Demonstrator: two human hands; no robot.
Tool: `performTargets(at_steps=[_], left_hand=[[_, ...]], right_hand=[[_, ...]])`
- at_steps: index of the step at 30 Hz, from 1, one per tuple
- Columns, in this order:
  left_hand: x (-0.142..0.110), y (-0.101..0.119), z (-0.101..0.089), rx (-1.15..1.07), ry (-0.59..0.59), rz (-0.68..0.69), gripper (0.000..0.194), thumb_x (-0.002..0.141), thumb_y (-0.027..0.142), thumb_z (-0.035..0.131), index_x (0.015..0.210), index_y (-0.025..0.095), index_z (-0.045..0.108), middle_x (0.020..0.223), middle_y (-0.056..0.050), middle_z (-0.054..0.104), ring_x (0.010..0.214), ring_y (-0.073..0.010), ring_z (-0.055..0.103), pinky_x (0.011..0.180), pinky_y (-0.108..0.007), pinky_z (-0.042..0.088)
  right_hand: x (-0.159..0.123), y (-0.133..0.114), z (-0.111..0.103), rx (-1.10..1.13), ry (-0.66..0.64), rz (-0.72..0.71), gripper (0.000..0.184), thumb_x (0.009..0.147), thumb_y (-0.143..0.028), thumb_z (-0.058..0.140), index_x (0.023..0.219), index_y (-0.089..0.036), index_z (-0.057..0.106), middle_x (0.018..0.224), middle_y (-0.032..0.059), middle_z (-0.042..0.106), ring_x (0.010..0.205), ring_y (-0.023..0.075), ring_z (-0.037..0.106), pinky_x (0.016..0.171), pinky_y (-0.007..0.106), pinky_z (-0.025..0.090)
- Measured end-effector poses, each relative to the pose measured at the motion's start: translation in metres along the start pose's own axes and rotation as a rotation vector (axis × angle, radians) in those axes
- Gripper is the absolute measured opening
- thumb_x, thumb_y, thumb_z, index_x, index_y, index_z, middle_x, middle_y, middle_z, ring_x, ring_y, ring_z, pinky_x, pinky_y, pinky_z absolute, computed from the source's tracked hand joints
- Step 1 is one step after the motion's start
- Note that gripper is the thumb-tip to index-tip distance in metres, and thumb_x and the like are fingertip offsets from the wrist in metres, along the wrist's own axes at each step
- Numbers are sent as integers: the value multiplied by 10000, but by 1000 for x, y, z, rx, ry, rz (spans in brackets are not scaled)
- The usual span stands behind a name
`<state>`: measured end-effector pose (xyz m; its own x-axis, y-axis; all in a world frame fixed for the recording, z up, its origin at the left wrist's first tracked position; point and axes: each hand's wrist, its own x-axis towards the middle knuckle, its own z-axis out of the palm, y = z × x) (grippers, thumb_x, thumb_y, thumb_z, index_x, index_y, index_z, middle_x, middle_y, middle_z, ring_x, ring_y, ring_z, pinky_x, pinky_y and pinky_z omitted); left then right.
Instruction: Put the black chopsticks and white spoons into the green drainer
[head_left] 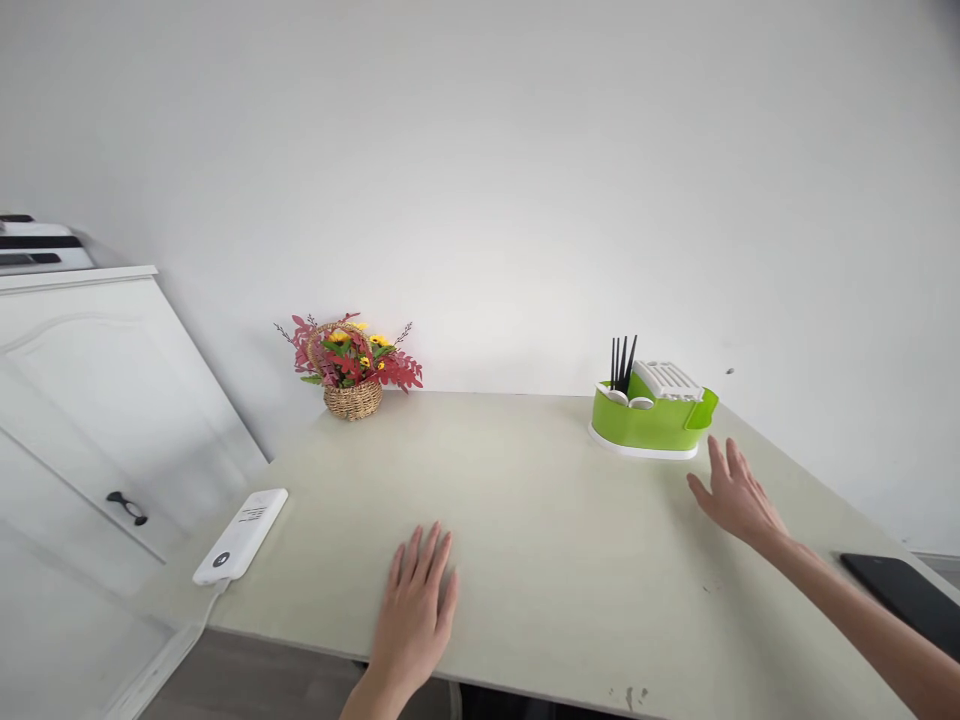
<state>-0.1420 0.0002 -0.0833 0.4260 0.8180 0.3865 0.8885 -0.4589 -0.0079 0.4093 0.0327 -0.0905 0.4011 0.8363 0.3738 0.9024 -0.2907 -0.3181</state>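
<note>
My left hand [417,610] lies flat near the front edge of the pale table [510,520], fingers stretched out and holding nothing. My right hand [739,490] is reaching out over the right side, with its fingers apart and nothing in them. Just beyond its fingertips stands a green utensil caddy [646,422] on a white base. Several black chopsticks [621,365] stand upright in its left part, beside two white spoon-like ends [628,400]. A white slotted rack [669,381] tops the caddy. Whether my right hand touches the table is unclear.
A wicker basket [352,401] of artificial flowers stands at the back left against the wall. At the left edge lies a white power bank [241,535] with a cable [202,622]. A black phone-like slab [904,595] lies far right. A white cabinet [97,400] adjoins the table's left.
</note>
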Motion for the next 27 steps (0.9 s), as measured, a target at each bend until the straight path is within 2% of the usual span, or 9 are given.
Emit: performTargets(at_steps=[5, 11, 13, 16, 22, 27], left_hand=[[-1, 2, -3, -13, -14, -2, 662, 1097, 451, 344, 1688, 365, 58, 1717, 21, 281, 1570, -300, 313, 1242, -549, 375], [-1, 4, -7, -5, -17, -3, 669, 1095, 435, 354, 1690, 353, 61, 1718, 21, 276, 1566, -301, 323, 1240, -545, 383], [0, 5, -8, 2, -22, -2, 681, 1091, 431, 370, 1691, 346, 57, 1718, 16, 274, 1563, -303, 328, 1234, -544, 396], [1, 7, -11, 10, -25, -4, 693, 1090, 427, 382, 1691, 341, 49, 1714, 8, 281, 1558, -304, 338, 1225, -544, 411], [4, 9, -15, 36, -19, -4, 703, 1084, 403, 410, 1692, 332, 64, 1712, 7, 289, 1556, -297, 345, 1225, -529, 417], [5, 9, -16, 34, -2, -4, 708, 1075, 415, 429, 1692, 327, 92, 1707, 10, 305, 1553, -295, 351, 1215, -528, 430]], right_hand=[[28, 1, 1, -54, -12, -47, 851, 1023, -556, 345, 1678, -69, 105, 1716, 308, 79, 1567, 466, 197, 1114, 615, 396], [44, 2, 14, -52, -67, -75, 848, 1037, -573, 278, 1640, 19, 208, 1694, 348, 117, 1577, 460, 153, 1092, 563, 383], [44, 4, 16, -54, -87, -67, 862, 1029, -583, 300, 1636, 23, 217, 1697, 338, 127, 1576, 458, 158, 1097, 546, 381], [40, 5, 13, -59, -109, -51, 862, 1015, -595, 344, 1662, -47, 189, 1725, 275, 120, 1580, 427, 172, 1098, 518, 395], [31, 1, 8, -63, -135, 2, 920, 975, -683, 379, 1693, -178, 108, 1759, 185, 59, 1465, 390, 443, 995, 451, 510], [24, -6, 4, -51, -138, 5, 982, 924, -723, 451, 1698, -239, 92, 1764, 156, 63, 1229, 384, 659, 897, 471, 579]])
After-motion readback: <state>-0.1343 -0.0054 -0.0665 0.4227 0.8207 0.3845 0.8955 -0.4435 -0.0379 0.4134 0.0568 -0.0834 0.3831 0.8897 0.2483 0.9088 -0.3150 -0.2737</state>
